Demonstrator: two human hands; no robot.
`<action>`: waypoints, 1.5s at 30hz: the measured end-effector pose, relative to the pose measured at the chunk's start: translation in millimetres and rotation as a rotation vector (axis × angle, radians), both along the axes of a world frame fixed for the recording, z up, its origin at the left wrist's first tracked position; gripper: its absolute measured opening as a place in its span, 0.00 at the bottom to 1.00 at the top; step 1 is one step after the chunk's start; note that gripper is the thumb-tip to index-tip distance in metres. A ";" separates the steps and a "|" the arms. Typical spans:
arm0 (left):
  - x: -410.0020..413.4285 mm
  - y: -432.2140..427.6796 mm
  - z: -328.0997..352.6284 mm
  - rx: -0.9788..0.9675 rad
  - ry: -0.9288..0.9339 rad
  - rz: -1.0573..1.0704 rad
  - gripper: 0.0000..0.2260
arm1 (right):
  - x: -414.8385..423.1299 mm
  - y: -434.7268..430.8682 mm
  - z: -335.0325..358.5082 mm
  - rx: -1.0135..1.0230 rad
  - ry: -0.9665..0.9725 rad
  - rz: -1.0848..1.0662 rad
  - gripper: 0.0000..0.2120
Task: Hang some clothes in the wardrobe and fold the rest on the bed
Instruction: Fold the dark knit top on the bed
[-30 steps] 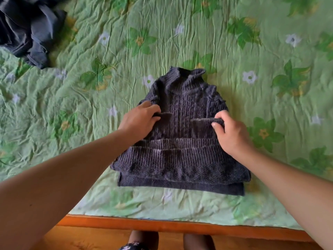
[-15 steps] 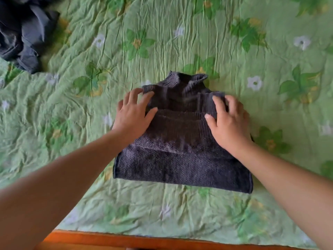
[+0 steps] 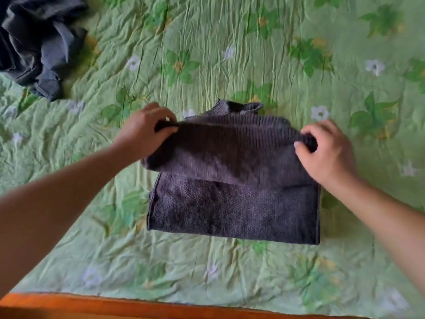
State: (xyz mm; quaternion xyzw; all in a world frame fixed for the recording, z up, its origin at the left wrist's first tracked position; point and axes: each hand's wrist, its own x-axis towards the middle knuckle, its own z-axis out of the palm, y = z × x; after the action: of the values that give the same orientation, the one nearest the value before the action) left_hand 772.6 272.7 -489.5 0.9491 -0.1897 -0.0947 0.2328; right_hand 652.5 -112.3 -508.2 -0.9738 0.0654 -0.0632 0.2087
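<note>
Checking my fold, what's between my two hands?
In the head view, the ribbed fold of the sweater spans from the left hand to the right hand, each gripping one end.

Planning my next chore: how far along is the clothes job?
Done: the sweater lies in a neat rectangle on the bed. In hand: left hand and right hand pinch its ribbed edge, mid-fold. Left: the crumpled dark clothes, far left.

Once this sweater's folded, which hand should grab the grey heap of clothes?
Probably left. The left hand grips the sweater on the side nearer the grey heap; the right hand is farther.
</note>
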 end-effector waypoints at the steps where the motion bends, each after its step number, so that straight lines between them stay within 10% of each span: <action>1: 17.6 -3.7 3.3 -0.016 -0.031 0.056 0.09 | 13.2 -3.1 3.4 -0.020 -0.040 -0.045 0.12; 7: 31.4 -28.9 -17.1 0.137 0.362 0.439 0.42 | 42.0 4.1 -20.4 0.246 0.416 -0.496 0.40; 12: -98.6 -7.3 -52.5 -0.209 0.565 0.763 0.32 | -73.6 26.6 -52.3 0.323 0.518 -0.581 0.25; 18: -153.1 19.7 -59.2 -0.282 0.370 0.819 0.04 | -129.5 12.6 -59.6 0.454 0.430 -0.617 0.15; 23: -149.6 16.7 -32.8 -0.573 0.568 0.809 0.08 | -126.8 16.0 -36.6 0.360 0.216 -0.619 0.07; 27: -172.5 38.3 -13.6 -0.613 0.730 0.767 0.12 | -153.2 19.5 -23.9 0.775 0.222 -0.714 0.05; 33: -214.9 84.3 -26.6 -0.177 0.932 0.572 0.21 | -216.6 11.5 -33.0 0.607 0.710 -0.626 0.05; 37: -206.5 73.3 -41.2 -0.287 0.876 0.675 0.16 | -199.2 12.9 -38.8 0.565 0.680 -0.594 0.20; 45: -130.5 29.1 -53.6 -0.300 0.441 0.831 0.26 | -87.6 19.1 -39.1 0.421 0.329 -0.692 0.20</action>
State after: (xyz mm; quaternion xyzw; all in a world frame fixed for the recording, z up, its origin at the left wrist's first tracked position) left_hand 642.1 301.9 -543.1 0.8580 0.2469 -0.1642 0.4194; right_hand 564.9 -93.3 -547.3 -0.8278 0.4318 0.0411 0.3559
